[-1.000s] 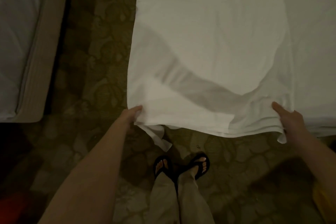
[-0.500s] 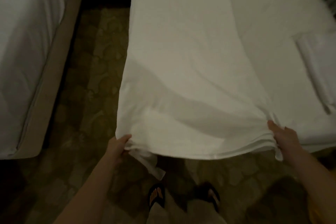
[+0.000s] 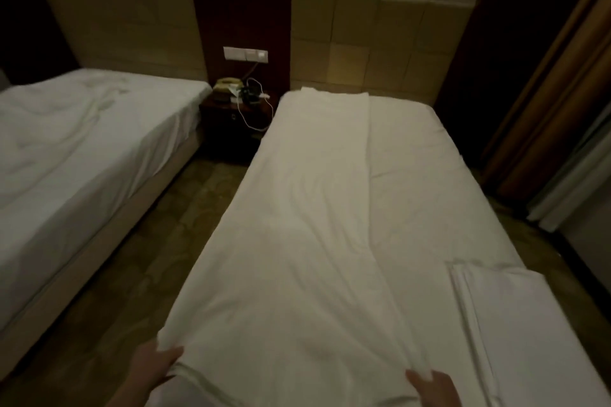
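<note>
The sheet (image 3: 297, 241) lies lengthwise along the left half of the bed (image 3: 429, 158). The left hand (image 3: 155, 365) and right hand (image 3: 436, 388) each grip a near corner. Best to pull both evenly, low and taut, so the wrinkles flatten.

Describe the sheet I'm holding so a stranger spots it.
Take the bed right of the nightstand. A long sheet covers its left half, near end in your left hand and right hand. Unlike the folded stack beside it, it runs the bed's length.
</note>
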Demonstrator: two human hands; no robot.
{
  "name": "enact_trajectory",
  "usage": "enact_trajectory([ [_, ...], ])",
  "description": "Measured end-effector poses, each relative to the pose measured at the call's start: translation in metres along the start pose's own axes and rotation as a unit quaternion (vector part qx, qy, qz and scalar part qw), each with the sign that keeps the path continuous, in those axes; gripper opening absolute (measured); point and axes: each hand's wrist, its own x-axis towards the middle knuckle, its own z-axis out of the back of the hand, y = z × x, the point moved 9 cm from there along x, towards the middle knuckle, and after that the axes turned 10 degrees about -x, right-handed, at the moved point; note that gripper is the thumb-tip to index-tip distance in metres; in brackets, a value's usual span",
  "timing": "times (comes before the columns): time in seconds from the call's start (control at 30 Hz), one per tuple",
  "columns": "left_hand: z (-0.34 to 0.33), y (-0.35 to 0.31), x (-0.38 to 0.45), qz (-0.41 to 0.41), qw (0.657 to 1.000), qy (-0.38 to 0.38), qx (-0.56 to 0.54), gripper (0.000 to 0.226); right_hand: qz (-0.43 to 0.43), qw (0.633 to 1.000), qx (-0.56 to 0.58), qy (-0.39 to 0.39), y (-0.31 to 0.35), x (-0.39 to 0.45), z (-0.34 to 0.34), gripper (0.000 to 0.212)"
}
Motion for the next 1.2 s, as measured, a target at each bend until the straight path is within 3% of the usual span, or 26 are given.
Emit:
enact_trajectory([
  [0.33,-0.006,-0.082,-0.055,-0.033,0.994,0.04,-0.098,0.04,0.093,0.995,-0.031,-0.018,0.086,-0.038,0.013,0.04],
  [0.5,0.005,-0.114,-0.056,-0.041,0.992,0.076,-0.095,0.041,0.092,0.995,0.03,-0.013,0.128,-0.053,0.003,0.04],
  [0.6,0.04,-0.163,-0.052,-0.085,0.992,0.059,-0.068,0.044,0.095,0.988,0.12,-0.037,0.164,-0.062,0.048,0.03],
  [0.73,0.093,-0.215,-0.03,-0.116,0.99,0.062,-0.053,0.048,0.122,0.951,0.262,-0.107,0.199,-0.085,0.15,0.025],
  [0.83,0.092,-0.179,-0.036,-0.08,0.993,0.084,-0.008,0.038,0.099,0.979,0.096,-0.15,0.158,-0.104,0.136,0.033],
  [0.9,0.089,-0.135,-0.037,-0.061,0.994,0.086,0.022,0.041,0.057,0.99,-0.03,-0.124,0.108,-0.108,0.087,0.034],
  [1.0,0.096,-0.114,-0.04,-0.048,0.993,0.08,0.072,0.05,0.032,0.993,-0.048,-0.103,0.085,-0.13,0.046,0.038],
  [1.1,0.083,-0.158,-0.055,-0.116,0.987,0.097,0.062,0.042,0.111,0.986,0.012,-0.126,0.16,-0.137,0.07,0.042],
  [1.2,0.085,-0.233,-0.066,-0.181,0.977,0.11,-0.02,0.037,0.149,0.961,0.146,-0.181,0.24,-0.144,0.146,0.042],
])
